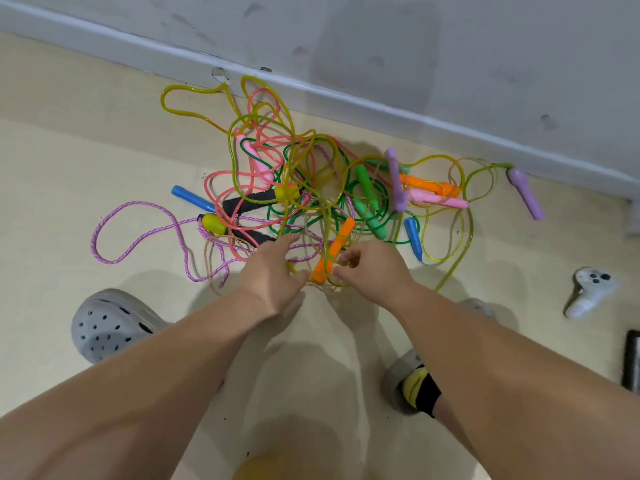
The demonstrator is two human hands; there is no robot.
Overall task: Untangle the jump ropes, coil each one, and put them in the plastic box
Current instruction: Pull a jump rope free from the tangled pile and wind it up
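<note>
Down among the jump ropes, left hand grip apart, right hand grip clamped on them.

A cream floor meets a scuffed grey wall along a pale skirting board. Lower left stands a grey clog dotted with holes. Lower right is a second clog, worn over a yellow and black sock. A white game controller lies on the floor at right. A dark flat object is cut off by the right edge.
</note>
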